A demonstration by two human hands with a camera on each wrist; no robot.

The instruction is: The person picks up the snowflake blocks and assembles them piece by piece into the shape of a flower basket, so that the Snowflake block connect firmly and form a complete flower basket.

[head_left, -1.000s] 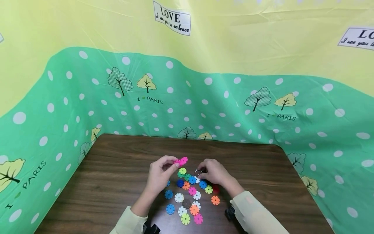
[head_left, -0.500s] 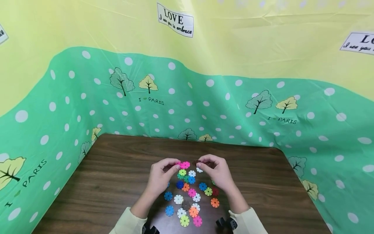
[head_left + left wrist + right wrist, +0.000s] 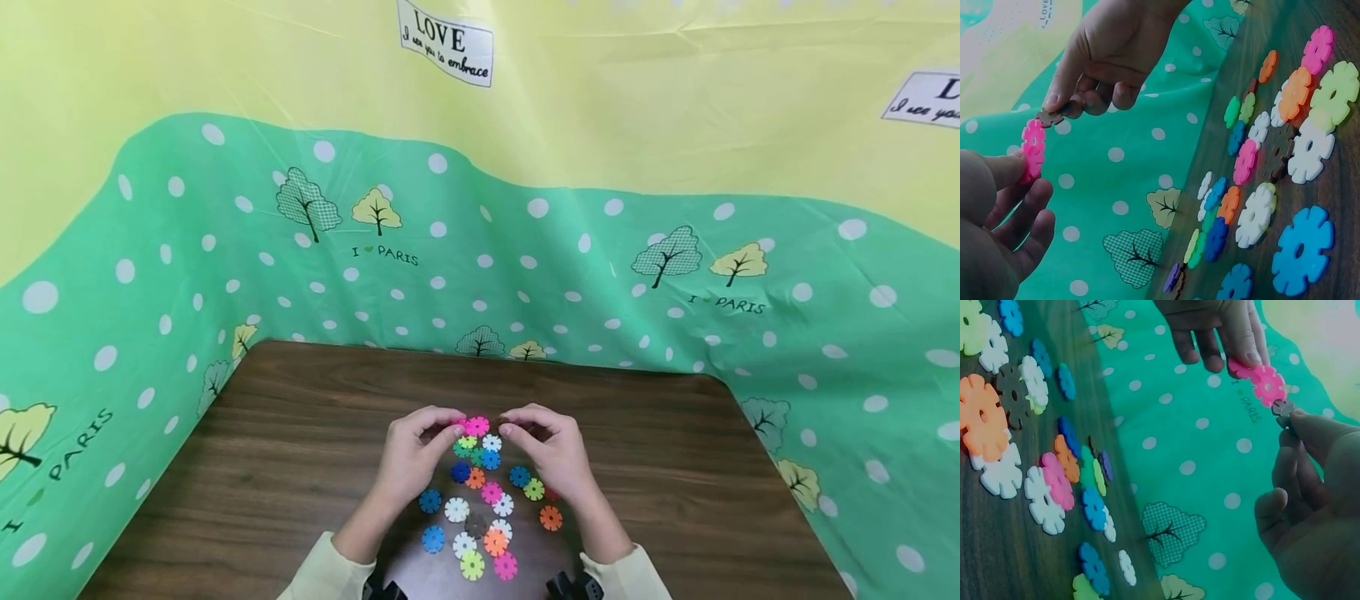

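Note:
In the head view my left hand [image 3: 412, 442] pinches a pink notched, flower-shaped disc piece [image 3: 477, 426] between thumb and fingers. It looks like two pink discs joined. My right hand [image 3: 551, 442] pinches a brown notched disc [image 3: 1282, 409], mostly covered by the fingertips in the head view. Both wrist views show the brown disc edge-on to the pink one [image 3: 1034, 140], their rims meeting. Whether the notches interlock I cannot tell. Both hands are raised above the table, just beyond the loose discs.
Loose notched discs lie scattered on the dark wooden table [image 3: 300, 467], among them a blue one [image 3: 432, 539], an orange one [image 3: 551, 518] and a lime one [image 3: 472, 566]. Some overlap. A green and yellow printed cloth [image 3: 585, 275] hangs around the table's far and side edges.
My right hand picked up the brown disc from among the loose ones, lifted it and brought it left against the pink piece. My left hand stayed nearly in place, tilting the pink piece slightly.

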